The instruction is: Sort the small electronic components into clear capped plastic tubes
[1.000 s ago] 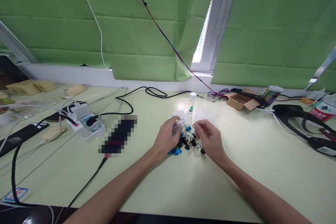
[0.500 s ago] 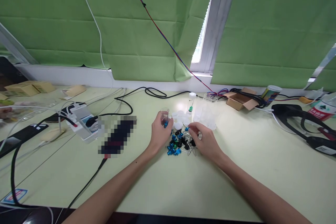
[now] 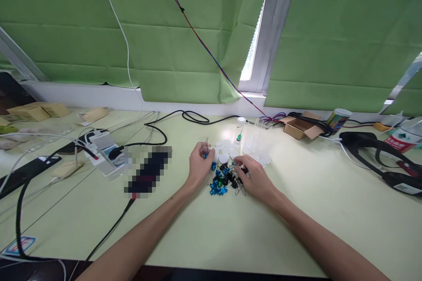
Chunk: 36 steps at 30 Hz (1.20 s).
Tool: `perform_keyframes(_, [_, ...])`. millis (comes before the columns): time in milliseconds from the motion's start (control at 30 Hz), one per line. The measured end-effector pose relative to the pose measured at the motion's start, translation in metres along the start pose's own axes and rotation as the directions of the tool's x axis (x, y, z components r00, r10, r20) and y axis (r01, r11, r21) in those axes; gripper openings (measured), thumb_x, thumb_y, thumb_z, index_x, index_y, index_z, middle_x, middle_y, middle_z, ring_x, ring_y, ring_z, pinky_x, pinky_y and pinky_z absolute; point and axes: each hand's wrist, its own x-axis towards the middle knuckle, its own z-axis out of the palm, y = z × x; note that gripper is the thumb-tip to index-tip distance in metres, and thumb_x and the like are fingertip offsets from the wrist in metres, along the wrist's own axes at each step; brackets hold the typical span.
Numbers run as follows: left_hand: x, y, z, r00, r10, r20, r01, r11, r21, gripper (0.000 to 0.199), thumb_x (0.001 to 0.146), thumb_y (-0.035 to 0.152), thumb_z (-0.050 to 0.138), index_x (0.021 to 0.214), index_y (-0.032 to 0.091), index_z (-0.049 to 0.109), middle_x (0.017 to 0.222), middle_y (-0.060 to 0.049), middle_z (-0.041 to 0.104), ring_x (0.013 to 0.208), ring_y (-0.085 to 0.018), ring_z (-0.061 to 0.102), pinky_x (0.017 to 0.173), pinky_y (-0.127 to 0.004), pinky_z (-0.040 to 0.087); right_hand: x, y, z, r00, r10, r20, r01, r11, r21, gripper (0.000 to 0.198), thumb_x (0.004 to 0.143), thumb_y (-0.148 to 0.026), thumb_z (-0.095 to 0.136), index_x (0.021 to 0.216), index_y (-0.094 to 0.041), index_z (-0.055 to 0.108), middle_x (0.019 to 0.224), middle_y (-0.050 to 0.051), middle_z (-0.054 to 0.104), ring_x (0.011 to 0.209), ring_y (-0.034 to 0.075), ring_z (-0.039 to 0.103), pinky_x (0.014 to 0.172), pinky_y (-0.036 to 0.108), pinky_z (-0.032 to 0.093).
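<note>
My left hand is closed around a small clear container, with a blue piece and a thin metal wire showing inside it. My right hand pinches a small blue piece with a metal wire over the pile. Between the hands lies a heap of small blue, black and green parts with bent metal wires. Behind the heap are several round white lids and clear containers. A clear container with a white cap stands there, a green part in it.
A power strip and a pixelated dark device lie to the left among cables. At the back right are an open cardboard box and a can. A black headset and a bottle are far right.
The blue piece in my right hand is lowered slightly and tucked closer to the fingers. The blue piece and wire in my left hand's container sit slightly differently.
</note>
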Motion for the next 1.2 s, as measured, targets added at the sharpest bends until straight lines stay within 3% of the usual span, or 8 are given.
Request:
perform_keyframes(300, [-0.001, 0.0, -0.002, 0.998, 0.005, 0.069, -0.012, 0.996, 0.094, 0.019, 0.073, 0.025, 0.063, 0.091, 0.021, 0.06, 0.077, 0.0, 0.061, 0.07, -0.015, 0.055, 0.065, -0.027, 0.044, -0.001, 0.001, 0.001, 0.997, -0.069, 0.039, 0.072, 0.994, -0.081, 0.023, 0.097, -0.019, 0.049, 0.119, -0.019, 0.056, 0.116, 0.012, 0.062, 0.106, 0.026, 0.059, 0.09, 0.043, 0.052])
perform_keyframes(567, [-0.005, 0.001, 0.0, 0.999, 0.01, 0.046, -0.017, 0.988, 0.152, 0.011, 0.071, 0.021, 0.06, 0.081, 0.02, 0.06, 0.077, 0.0, 0.062, 0.071, -0.016, 0.055, 0.068, -0.029, 0.043, 0.006, -0.007, 0.001, 0.958, -0.25, 0.144, 0.28, 0.926, -0.255, 0.026, 0.101, -0.02, 0.041, 0.121, -0.021, 0.057, 0.123, 0.012, 0.059, 0.112, 0.027, 0.055, 0.095, 0.045, 0.047])
perform_keyframes(767, [-0.006, -0.001, 0.001, 0.999, -0.001, 0.039, -0.004, 0.991, 0.132, 0.009, 0.072, 0.022, 0.058, 0.081, 0.02, 0.059, 0.079, -0.001, 0.063, 0.074, -0.017, 0.057, 0.071, -0.03, 0.045, 0.011, -0.01, 0.002, 0.942, -0.23, 0.243, 0.303, 0.895, -0.328, 0.032, 0.103, -0.037, 0.038, 0.118, -0.023, 0.062, 0.14, 0.013, 0.049, 0.125, 0.028, 0.047, 0.101, 0.047, 0.043])
perform_keyframes(967, [-0.007, 0.0, 0.001, 0.999, -0.012, 0.049, 0.005, 0.991, 0.131, 0.006, 0.074, 0.022, 0.057, 0.079, 0.02, 0.058, 0.079, -0.001, 0.063, 0.074, -0.017, 0.057, 0.071, -0.029, 0.045, 0.013, -0.012, 0.002, 0.937, -0.161, 0.31, 0.264, 0.908, -0.326, 0.04, 0.105, -0.04, 0.029, 0.131, -0.03, 0.058, 0.153, 0.01, 0.035, 0.135, 0.029, 0.039, 0.105, 0.049, 0.04])
perform_keyframes(1200, [-0.008, 0.001, 0.003, 0.998, -0.024, 0.05, 0.017, 0.99, 0.139, 0.007, 0.073, 0.021, 0.058, 0.08, 0.02, 0.058, 0.08, -0.001, 0.064, 0.075, -0.018, 0.058, 0.072, -0.03, 0.045, 0.014, -0.013, 0.006, 0.934, -0.132, 0.332, 0.252, 0.902, -0.351, 0.043, 0.105, -0.043, 0.028, 0.138, -0.028, 0.052, 0.149, 0.011, 0.04, 0.13, 0.028, 0.043, 0.106, 0.048, 0.038])
